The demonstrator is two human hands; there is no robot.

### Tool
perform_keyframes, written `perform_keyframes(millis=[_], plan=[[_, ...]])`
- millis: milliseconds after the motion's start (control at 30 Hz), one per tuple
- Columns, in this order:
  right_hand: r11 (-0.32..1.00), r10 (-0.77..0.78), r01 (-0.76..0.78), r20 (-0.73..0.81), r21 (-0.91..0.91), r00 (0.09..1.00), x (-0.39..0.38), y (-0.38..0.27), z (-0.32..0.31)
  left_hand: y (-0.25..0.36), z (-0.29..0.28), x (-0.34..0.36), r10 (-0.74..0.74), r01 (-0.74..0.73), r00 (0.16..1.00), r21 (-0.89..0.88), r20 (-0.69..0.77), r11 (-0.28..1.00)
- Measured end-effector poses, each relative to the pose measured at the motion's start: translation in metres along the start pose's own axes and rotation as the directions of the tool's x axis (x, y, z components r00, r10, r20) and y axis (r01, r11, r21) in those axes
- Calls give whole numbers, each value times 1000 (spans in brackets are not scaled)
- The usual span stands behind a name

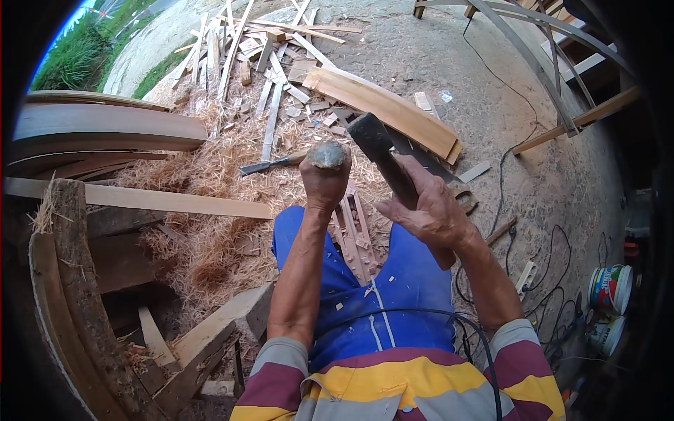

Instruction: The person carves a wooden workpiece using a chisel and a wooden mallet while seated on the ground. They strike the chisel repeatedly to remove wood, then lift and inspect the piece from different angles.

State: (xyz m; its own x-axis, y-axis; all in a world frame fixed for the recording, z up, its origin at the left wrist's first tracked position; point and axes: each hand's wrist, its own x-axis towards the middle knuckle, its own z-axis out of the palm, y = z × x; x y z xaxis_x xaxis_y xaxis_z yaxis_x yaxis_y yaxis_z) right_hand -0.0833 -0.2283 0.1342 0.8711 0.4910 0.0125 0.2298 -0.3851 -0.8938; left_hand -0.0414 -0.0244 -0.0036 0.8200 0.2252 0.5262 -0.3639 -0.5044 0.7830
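1. Notched wood [354,242] lies between the knees [286,228], bodyward of the left hand [324,184]. I cannot tell whether anything clamps it; loose, it could skid or split under an off-line blow.
2. Left hand is closed around a handle [327,154], round end up, its lower end hidden. A glancing strike could catch the knuckles.
3. Right hand [425,207] grips a hammer [382,154], head near the left hand's right side. Poor aim or a slack grip would turn it sideways.
4. With 2 knees flanking the wood, a slipping tool could gouge 1.
5. Chisel [281,162], just left of the left hand: a careless reach could mean a cut.
6. Cord [488,351], bodyward of the right hand, could snag an arm.
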Motion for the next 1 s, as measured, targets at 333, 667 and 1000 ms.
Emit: perform_keyframes(millis=[333,667,1000], plan=[[696,125,168,348,-698,929,66,-9,5,-13,0,15,-52,50,999,-120,-10,991],[803,-568,469,-232,-368,790,113,-90,-29,-50,5,7,-409,402,911,-334,52,853],[814,72,172,390,-554,918,81,-45,-14,-43,8,-3,-358,343,934,-327,16,881]])
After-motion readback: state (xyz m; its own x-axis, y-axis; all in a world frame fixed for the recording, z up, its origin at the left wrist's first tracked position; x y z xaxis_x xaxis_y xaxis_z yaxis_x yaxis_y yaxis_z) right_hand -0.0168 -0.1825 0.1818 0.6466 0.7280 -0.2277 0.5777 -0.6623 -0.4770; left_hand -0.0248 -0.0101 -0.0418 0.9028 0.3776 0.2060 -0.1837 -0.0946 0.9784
